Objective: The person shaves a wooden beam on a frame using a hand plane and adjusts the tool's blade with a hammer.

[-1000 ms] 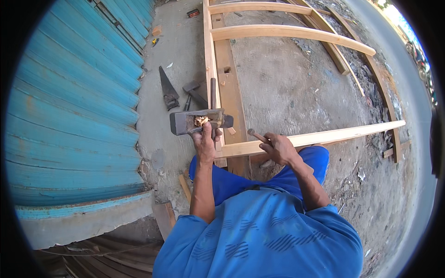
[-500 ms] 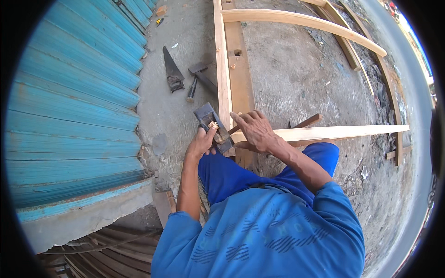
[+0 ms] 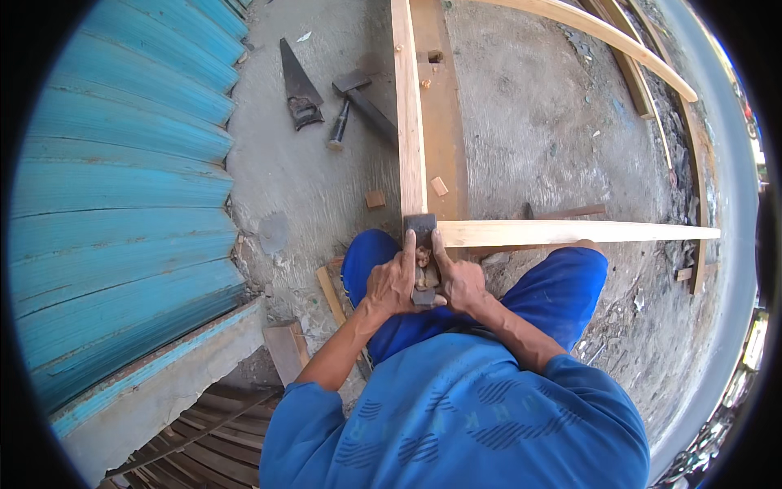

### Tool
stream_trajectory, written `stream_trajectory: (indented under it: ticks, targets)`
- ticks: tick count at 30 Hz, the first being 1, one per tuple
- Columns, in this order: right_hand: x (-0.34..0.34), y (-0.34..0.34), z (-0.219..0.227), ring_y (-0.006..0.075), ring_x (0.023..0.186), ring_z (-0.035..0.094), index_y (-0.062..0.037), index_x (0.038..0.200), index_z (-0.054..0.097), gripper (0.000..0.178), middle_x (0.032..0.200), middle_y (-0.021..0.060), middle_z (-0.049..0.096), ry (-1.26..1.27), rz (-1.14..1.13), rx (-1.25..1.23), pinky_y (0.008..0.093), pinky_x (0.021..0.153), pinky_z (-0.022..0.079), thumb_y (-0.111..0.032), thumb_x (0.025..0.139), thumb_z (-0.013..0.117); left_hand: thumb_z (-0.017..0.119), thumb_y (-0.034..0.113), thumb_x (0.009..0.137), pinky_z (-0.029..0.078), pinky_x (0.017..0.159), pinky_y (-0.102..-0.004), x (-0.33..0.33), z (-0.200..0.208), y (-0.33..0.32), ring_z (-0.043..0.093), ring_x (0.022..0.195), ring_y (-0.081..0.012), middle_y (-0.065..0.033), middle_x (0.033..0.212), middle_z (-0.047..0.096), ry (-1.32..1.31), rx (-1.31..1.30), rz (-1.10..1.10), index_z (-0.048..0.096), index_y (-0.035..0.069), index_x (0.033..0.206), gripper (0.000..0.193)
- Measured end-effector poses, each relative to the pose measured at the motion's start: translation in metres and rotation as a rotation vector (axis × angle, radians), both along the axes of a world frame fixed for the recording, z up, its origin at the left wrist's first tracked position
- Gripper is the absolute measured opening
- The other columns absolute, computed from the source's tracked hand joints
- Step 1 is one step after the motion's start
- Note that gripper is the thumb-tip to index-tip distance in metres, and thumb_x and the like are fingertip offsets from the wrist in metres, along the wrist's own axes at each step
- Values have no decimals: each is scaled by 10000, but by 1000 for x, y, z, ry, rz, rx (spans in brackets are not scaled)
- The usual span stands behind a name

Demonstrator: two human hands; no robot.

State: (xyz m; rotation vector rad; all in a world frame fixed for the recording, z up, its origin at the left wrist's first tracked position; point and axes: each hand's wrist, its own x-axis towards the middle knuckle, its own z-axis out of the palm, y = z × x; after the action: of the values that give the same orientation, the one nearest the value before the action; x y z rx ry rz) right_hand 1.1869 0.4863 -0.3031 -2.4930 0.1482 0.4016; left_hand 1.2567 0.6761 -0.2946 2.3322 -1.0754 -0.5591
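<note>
At the near corner of a pale timber frame, where a long rail (image 3: 410,106) met a crosspiece (image 3: 570,232), sat a dark wooden hand plane (image 3: 423,275), its length roughly in line with the rail; its sole was hidden, so how flat it bore on the wood could not be told. The left hand (image 3: 393,285) gripped it from one side and the right hand (image 3: 463,285) from the other, both forefingers stretched forward along its flanks; what looked like shavings (image 3: 423,257) filled the opening between them. That packed opening seemed the likeliest source of trouble, since choked shavings could make the blade skip or drag; the joint beneath was a second, as grain turning there could tear; a frame left unclamped could also slide under a hard push, and forefingers lying so low could scrape the timber or catch a splinter.

Just beyond, one small offcut (image 3: 439,186) lay on a brown plank (image 3: 444,122) beside the rail, and a wood block (image 3: 375,199) on the concrete opposite; farther off to the left lay a hammer (image 3: 362,102), what seemed a chisel (image 3: 339,126) and a handsaw (image 3: 300,90); a blue corrugated shutter (image 3: 130,171) bounded that side.
</note>
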Motion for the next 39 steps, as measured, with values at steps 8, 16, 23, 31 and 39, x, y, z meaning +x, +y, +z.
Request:
stream_trajectory:
  ticks: [8,16,23,31,39]
  targets:
    - [170,-78,-8,449,870,689,-63,1609,192,978,1001,243,704,-328,-35,-133,507,732,544,-288,799,691,758,818,621,581,909,-494,187,-20,-88,687,1042,-470,-321,1218,646,-275,-276,35,90,-133,1545,1485]
    - [-9,17,-4,448,970,705,-122,1643,141,973,1221,259,670,-194,27,26,503,790,580,-235,825,656,778,820,612,623,771,-458,7,-7,14,733,960,-419,-320,1183,666,-98,-80,30,154,-188,1525,1496]
    - [180,-72,11,430,925,698,-71,1560,353,850,972,230,718,-294,-80,-96,486,771,542,-319,812,671,767,792,638,594,862,-483,201,0,-94,710,981,-451,-252,1105,713,-81,37,94,42,-14,1598,1448]
    - [-12,24,0,443,879,703,-138,1641,164,920,1119,222,694,-142,41,112,535,725,555,-241,840,602,789,781,641,621,664,-423,10,-9,17,739,826,-398,-256,1010,707,-105,-181,48,130,-139,1559,1457]
    - [205,-80,6,419,827,699,-88,1585,309,881,911,216,714,-321,-66,-117,483,704,549,-236,791,663,759,783,660,592,831,-495,213,-12,-88,706,988,-462,-288,1143,688,-108,-5,98,93,-67,1585,1422]
